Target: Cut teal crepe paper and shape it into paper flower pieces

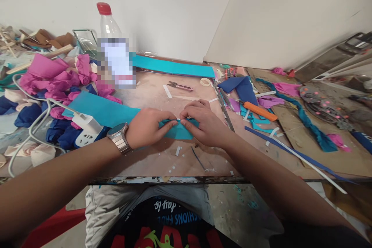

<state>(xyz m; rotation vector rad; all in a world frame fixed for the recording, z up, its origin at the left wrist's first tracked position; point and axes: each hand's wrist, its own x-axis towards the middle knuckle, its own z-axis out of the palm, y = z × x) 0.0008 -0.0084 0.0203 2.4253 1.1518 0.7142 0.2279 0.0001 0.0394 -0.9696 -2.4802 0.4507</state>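
fingers of the left hand and right hand were pinched thumb to forefinger, clamped on the upper part of a turquoise piece, tips almost meeting. it sat between the hands, near the front edge of the table. a wide turquoise strip ran out left from behind the left hand; couldn't tell if it was the same piece, hand covered the join. metal watch on the left wrist.

surface: tan tabletop, scuffed, littered with white scraps. snips lay beyond the hands, tape roll just right of them. orange knife lay further right among offcuts, with cardboard past it under a dark teal twisted length.

left side: heap of pink fabric and navy bundles. white charger was plugged into a power strip right beside the heap.

back: clear bottle with red cap stood upright behind a pixelated patch; contents unreadable. long turquoise band lay along the foot of a white wall, which had a few marks. grey floor showed below the table edge.
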